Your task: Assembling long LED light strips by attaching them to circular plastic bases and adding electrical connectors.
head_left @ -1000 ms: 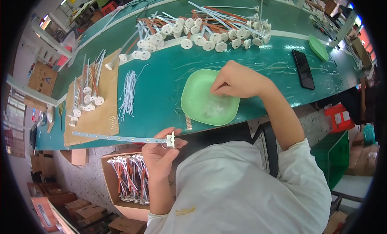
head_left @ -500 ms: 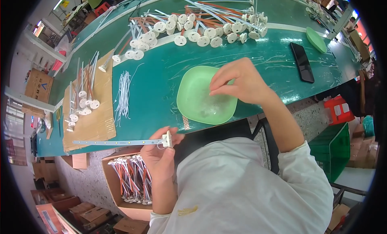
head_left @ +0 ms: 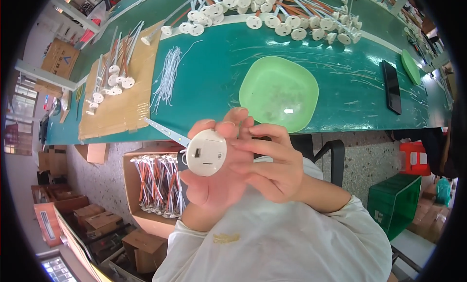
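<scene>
My left hand (head_left: 214, 185) holds a round white plastic cap (head_left: 206, 153), with its face tilted up. Slots, a small dark rectangular hole and what looks like a screw spot show in that face. From behind the cap a narrow white LED strip (head_left: 168, 132) runs off to the upper left, and a thin white wire loops at the cap's left edge. My right hand (head_left: 275, 163) is beside the cap's right edge, fingers bent and drawn together; anything between the fingertips is too small or hidden. Beyond the hands stands a green dish (head_left: 258, 82) with small grey bits in it.
Cardboard (head_left: 136, 107) on the green table bears several capped strips (head_left: 114, 80). Beside it lies a bundle of white wires (head_left: 168, 78). More capped strips (head_left: 292, 22) are heaped at the back. A black phone (head_left: 391, 87) lies right. A filled carton (head_left: 141, 214) stands below left.
My right hand has left the green dish and come down to the cap. My left hand has turned the cap face up. The view has shifted, so the table sits higher.
</scene>
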Available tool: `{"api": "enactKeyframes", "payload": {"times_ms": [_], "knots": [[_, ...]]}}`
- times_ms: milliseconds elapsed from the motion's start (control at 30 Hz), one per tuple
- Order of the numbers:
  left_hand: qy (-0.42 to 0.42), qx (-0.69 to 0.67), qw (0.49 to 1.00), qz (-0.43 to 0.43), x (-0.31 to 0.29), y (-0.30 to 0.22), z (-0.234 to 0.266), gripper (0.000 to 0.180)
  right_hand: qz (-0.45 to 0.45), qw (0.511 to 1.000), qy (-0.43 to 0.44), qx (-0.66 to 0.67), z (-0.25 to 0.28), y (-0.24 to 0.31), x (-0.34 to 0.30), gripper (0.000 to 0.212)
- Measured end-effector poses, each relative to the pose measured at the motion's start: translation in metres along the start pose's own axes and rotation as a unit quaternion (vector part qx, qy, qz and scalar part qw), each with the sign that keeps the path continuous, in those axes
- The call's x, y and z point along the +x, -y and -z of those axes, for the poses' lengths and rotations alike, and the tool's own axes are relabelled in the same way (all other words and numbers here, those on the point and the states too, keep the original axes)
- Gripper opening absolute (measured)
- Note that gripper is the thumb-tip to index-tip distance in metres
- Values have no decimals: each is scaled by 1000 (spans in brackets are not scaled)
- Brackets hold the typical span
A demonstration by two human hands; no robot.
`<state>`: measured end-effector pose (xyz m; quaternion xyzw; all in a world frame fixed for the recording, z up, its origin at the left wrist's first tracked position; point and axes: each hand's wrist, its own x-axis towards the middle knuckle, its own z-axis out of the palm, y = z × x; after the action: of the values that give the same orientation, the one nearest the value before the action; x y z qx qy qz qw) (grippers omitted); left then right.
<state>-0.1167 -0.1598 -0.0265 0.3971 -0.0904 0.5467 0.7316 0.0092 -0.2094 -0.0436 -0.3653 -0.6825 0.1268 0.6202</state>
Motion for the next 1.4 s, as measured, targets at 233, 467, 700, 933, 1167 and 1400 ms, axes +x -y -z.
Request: {"api": "enactKeyframes", "payload": {"times_ms": [233,467,700,933,1167,1400], "knots": [[67,69,995,-4,-7,0,0,64,-105,994,10,26,4,8,1,27],[65,12,998,-4,-4,-1,-4,63,21,997,-43,-58,8,8,-15,29],[82,62,993,-56,-5,8,3,75,-36,997,-28,56,13,13,-10,19],[-51,30,998,10,-22,0,-4,67,-131,991,-13,8,8,11,-15,19],[-58,-26,997,33,-14,-6,-6,65,-54,995,-19,79,4,-1,-12,21],[25,71,997,-34,-17,4,3,62,15,999,-37,8,11,5,-11,20]]}}
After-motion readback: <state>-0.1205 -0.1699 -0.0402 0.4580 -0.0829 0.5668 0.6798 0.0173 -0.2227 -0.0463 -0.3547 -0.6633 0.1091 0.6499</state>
